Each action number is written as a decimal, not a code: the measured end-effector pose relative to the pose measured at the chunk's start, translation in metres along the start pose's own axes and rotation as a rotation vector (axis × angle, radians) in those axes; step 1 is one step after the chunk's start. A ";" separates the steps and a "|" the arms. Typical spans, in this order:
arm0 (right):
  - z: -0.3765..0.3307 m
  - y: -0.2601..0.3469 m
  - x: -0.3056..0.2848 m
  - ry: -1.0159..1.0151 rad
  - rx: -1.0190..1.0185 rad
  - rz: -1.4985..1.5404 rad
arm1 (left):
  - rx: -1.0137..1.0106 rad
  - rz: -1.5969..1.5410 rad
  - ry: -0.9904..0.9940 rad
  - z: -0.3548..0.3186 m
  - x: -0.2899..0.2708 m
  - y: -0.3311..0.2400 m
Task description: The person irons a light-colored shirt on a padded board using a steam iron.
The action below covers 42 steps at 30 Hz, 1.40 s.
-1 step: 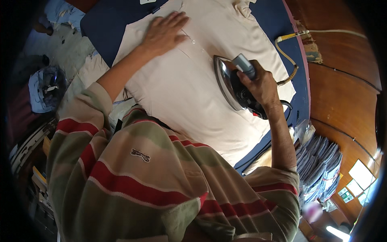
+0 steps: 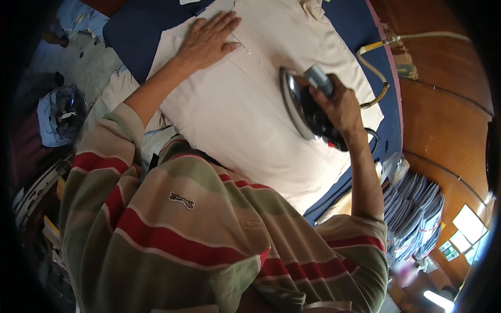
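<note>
A cream buttoned shirt [image 2: 235, 120] lies spread out, its placket and small buttons near the middle. My left hand [image 2: 207, 43] rests flat on its upper left part, fingers stretched out and thumb apart, with nothing held. On the right half, my right hand [image 2: 342, 107] is wrapped round the handle of an electric iron [image 2: 298, 101]. The iron's silver soleplate sits on or just over the cloth, tip pointing away from me; the exact contact cannot be told. Beneath the shirt is a navy-covered ironing table [image 2: 138, 39].
A pale hose with a yellow sleeve [image 2: 371, 47] runs from the wooden wall [image 2: 443, 68] toward the iron. Stacked dark folded garments [image 2: 415, 208] stand at the lower right. To the left, a clear plastic bag with blue cloth [image 2: 60, 115] lies on the floor.
The iron and my right hand have shifted slightly away from me and to the right. My left hand has slid a little to the left, still flat.
</note>
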State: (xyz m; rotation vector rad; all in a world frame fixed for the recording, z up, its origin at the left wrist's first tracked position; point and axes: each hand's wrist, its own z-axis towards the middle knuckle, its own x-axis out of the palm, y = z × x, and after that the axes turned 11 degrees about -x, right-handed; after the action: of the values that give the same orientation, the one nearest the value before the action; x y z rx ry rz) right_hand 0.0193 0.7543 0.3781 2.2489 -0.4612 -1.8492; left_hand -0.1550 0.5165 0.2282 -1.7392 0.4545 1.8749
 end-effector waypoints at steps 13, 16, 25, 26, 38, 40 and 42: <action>0.048 0.007 -0.007 0.013 -0.126 -0.096 | 0.027 0.044 -0.036 0.001 0.002 0.011; 0.066 -0.005 -0.011 0.007 -0.085 -0.086 | 0.000 0.019 -0.002 0.000 -0.002 0.008; 0.046 -0.017 -0.025 -0.058 -0.072 -0.003 | 0.398 -0.277 0.154 0.037 -0.027 -0.033; 0.040 -0.015 -0.026 -0.019 -0.047 0.010 | 0.412 -0.250 0.176 0.039 -0.026 -0.033; 0.002 -0.010 -0.019 0.077 -0.017 0.059 | 0.430 -0.341 0.383 0.064 -0.028 -0.034; 0.003 -0.010 -0.019 0.057 -0.045 0.067 | 0.408 -0.397 0.369 0.065 -0.027 -0.035; 0.007 -0.006 -0.019 0.046 -0.058 0.071 | 0.399 -0.405 0.368 0.065 -0.028 -0.036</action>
State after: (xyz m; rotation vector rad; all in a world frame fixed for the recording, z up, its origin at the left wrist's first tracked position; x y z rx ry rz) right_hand 0.0101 0.7671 0.3925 2.2027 -0.4672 -1.7497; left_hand -0.1850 0.5785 0.2676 -1.7377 0.5243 1.1021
